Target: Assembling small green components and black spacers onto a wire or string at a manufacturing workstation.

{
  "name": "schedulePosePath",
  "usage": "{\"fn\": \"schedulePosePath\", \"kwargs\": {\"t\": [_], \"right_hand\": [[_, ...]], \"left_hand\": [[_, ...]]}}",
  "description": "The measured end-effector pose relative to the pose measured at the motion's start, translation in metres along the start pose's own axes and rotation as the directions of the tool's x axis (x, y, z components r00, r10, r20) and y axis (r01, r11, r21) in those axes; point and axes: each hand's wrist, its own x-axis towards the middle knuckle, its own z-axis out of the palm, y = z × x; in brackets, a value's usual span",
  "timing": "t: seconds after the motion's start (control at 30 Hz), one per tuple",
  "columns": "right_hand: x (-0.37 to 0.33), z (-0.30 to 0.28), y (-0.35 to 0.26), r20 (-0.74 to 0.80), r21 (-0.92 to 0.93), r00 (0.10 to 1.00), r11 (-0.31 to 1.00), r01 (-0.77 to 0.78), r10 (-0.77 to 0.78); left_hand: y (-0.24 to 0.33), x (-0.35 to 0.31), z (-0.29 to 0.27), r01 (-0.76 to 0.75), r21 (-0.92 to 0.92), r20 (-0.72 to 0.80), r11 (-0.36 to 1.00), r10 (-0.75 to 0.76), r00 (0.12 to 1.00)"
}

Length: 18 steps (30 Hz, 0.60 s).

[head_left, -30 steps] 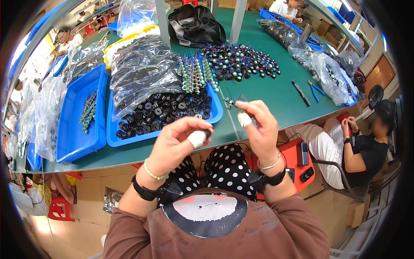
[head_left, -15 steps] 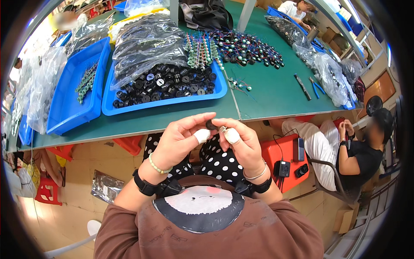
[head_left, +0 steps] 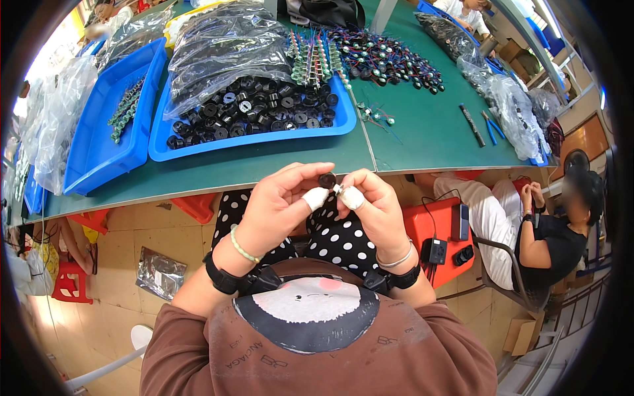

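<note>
My left hand [head_left: 281, 208] pinches a small round black plastic cap [head_left: 327, 180] between a white-wrapped thumb and the forefinger, just off the table's front edge. Close against the cap, my right hand [head_left: 371, 210], its thumb also wrapped in white, pinches a small whitish piece [head_left: 337, 189] too tiny to name. Beyond the hands a blue tray [head_left: 254, 140] holds a heap of similar black caps [head_left: 251, 109]. On its right part rest green strips of small circuit boards [head_left: 312, 63].
A blue tray [head_left: 99, 158] with green board strips stands left. Wired round parts [head_left: 389, 59] are piled far right of centre. Pliers [head_left: 492, 129] and a dark pen-like rod [head_left: 471, 125] lie right. A person [head_left: 561, 224] sits at right beside a red stool [head_left: 422, 221].
The view has shifted a little. The black cap has turned so its dark face shows more, and the whitish piece in my right fingers is now plainer, beside the cap.
</note>
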Motion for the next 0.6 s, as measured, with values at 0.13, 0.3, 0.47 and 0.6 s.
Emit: {"fn": "schedulePosePath", "kwargs": {"t": [0.13,0.3,0.47,0.6], "right_hand": [[0.0,0.001,0.0,0.026,0.022,1.0,1.0,-0.017,0.016],[0.003,-0.001,0.006,0.018,0.045,0.996,0.995,-0.088,0.087],[0.004,0.0,0.012,0.019,0.147,0.996,0.985,-0.093,0.092],[0.005,-0.001,0.013,0.037,0.145,0.994,0.984,-0.108,0.104]], "left_hand": [[0.0,0.0,0.004,-0.05,0.175,0.034,0.983,0.045,0.998],[-0.003,0.0,0.002,-0.078,0.13,0.004,0.988,0.078,0.997],[0.002,-0.001,0.002,-0.085,0.201,-0.008,0.976,0.088,0.996],[0.001,-0.002,0.001,-0.087,0.249,0.006,0.965,0.088,0.996]]}}
